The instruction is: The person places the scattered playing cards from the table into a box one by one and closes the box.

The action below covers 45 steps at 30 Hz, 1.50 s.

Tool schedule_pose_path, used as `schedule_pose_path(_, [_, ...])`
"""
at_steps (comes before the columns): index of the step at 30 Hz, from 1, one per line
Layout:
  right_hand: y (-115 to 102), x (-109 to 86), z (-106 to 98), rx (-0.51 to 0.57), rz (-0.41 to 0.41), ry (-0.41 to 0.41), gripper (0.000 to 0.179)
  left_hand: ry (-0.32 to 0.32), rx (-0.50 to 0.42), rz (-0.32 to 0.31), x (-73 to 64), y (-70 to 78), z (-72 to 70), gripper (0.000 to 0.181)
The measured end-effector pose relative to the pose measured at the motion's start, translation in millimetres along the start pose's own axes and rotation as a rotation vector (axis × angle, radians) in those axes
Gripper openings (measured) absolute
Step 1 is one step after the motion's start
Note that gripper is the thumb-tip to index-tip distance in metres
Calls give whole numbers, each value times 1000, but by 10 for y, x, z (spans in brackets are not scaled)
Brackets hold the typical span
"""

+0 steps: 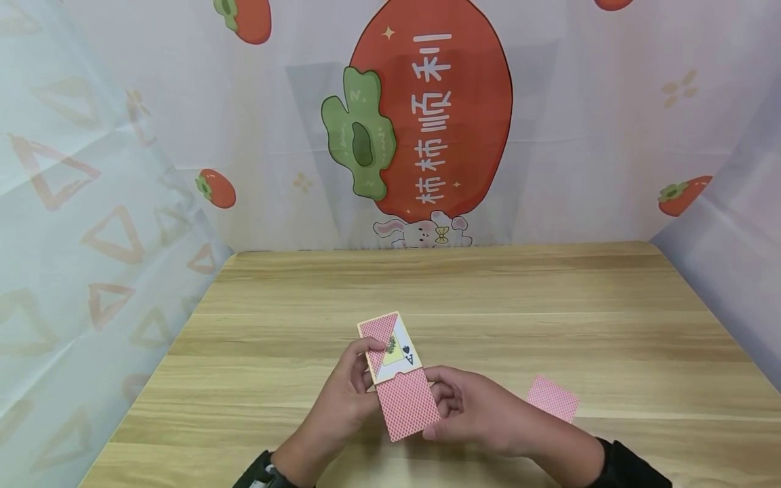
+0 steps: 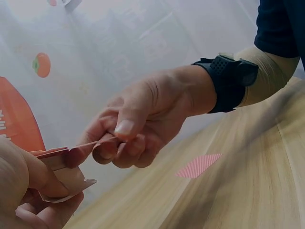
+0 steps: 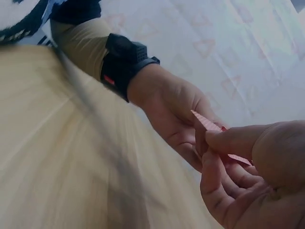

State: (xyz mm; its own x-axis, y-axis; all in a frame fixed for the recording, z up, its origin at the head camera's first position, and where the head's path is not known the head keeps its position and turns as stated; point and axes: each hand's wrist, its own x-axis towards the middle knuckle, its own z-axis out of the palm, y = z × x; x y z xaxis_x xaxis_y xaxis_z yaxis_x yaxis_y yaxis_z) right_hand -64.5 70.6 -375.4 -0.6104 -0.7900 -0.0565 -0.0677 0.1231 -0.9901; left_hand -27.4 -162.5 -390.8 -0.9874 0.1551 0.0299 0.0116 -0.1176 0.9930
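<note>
My left hand [image 1: 344, 400] grips a playing-card box [image 1: 410, 349], red-patterned and white with an ace of spades printed on it. A red-backed playing card [image 1: 407, 404] sticks out of the box's near end; whether others lie under it cannot be told. The thumb and fingers of my right hand [image 1: 476, 410] pinch that card at its right edge. In the left wrist view, the box [image 2: 59, 181] has a flap standing out at its end. From the right wrist, the card [image 3: 207, 122] shows edge-on between thumb and finger.
Another red-backed card [image 1: 553, 398] lies on the wooden table [image 1: 293, 298], close beside my right forearm. A printed fabric backdrop [image 1: 567, 169] stands along the table's far edge, with fabric on both sides too.
</note>
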Motion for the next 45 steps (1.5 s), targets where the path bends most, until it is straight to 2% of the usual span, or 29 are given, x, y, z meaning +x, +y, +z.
schedule_pose_path(3, [-17, 6, 10, -200, -47, 87, 44, -2, -2, -2, -4, 4, 6, 68])
schedule_pose_path(6, [-20, 35, 20, -418, -83, 219, 32, -9, -3, -16, -14, 6, 18, 68])
schedule_pose_path(8, [-13, 59, 26, -518, -91, 305, 28, -25, -9, -33, -25, -2, 33, 67])
schedule_pose_path(12, [4, 86, 22, -589, -70, 385, 28, -60, -21, -54, -40, -29, 57, 66])
schedule_pose_path(18, [3, 71, 5, -618, -32, 390, 29, -60, -19, -58, -47, -26, 76, 66])
schedule_pose_path(23, [-45, -1, -112, -648, -50, 306, 23, -52, -17, -57, -45, -28, 77, 66])
schedule_pose_path(27, [-80, -141, -345, -723, -64, 185, 18, -42, -4, -59, -42, -29, 61, 66])
schedule_pose_path(29, [-87, -228, -486, -778, -38, 129, 20, -30, 8, -60, -42, -24, 51, 66])
schedule_pose_path(35, [-6, -480, -876, -964, 76, 0, 35, 1, 27, -65, -39, -11, 20, 68])
schedule_pose_path(40, [187, -658, -1100, -1156, 89, -34, 51, 7, 41, -71, -36, -9, 5, 68])
schedule_pose_path(42, [247, -710, -1159, -1175, 80, -46, 57, 4, 46, -73, -35, -8, 5, 68])
schedule_pose_path(45, [292, -747, -1204, -1136, 60, -80, 67, 4, 44, -74, -36, -5, 6, 68])
